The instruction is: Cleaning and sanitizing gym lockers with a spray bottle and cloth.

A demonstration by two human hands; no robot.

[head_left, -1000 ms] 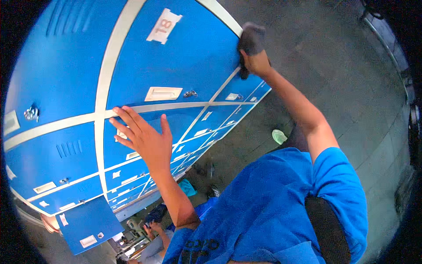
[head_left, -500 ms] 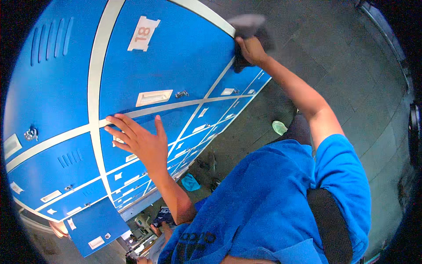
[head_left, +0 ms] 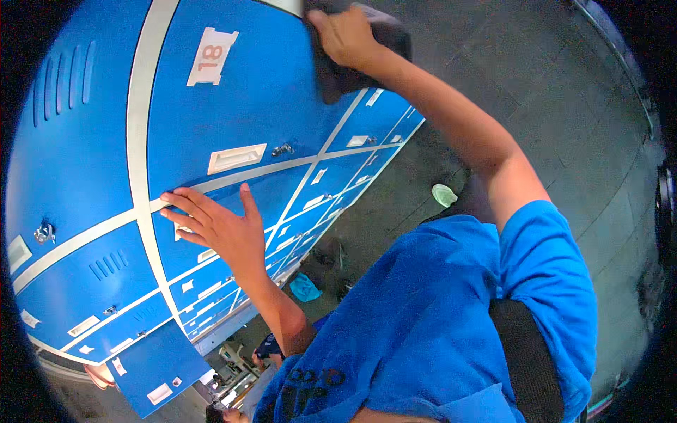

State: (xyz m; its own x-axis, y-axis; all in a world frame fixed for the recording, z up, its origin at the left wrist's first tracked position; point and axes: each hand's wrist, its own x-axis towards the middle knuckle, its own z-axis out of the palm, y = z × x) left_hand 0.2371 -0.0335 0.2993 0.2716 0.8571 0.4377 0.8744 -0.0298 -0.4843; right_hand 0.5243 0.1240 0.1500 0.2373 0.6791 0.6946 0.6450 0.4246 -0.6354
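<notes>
A dark cloth (head_left: 337, 81), blurred by motion, is bunched under my right hand (head_left: 345, 39). My fingers close on it against the upper right part of a blue locker door (head_left: 264, 77). My left hand (head_left: 229, 229) lies lower down with fingers spread, its fingertips at the pale frame strip (head_left: 148, 236) between doors. A white recessed handle (head_left: 237, 159) and a small metal lock (head_left: 283, 149) sit near that door's lower edge, above my left hand. A white label (head_left: 211, 56) is fixed to the same door.
More blue locker doors run down the bank. One door (head_left: 159, 366) stands swung out at lower left, near a partly visible person (head_left: 268, 347). On the dark tiled floor (head_left: 536, 120) lie a pale green object (head_left: 444, 195) and a crumpled light-blue item (head_left: 305, 287).
My right hand has moved up and left with the dark cloth, from the locker's right edge onto the door face. My left hand stays at the frame strip; the view has shifted slightly.
</notes>
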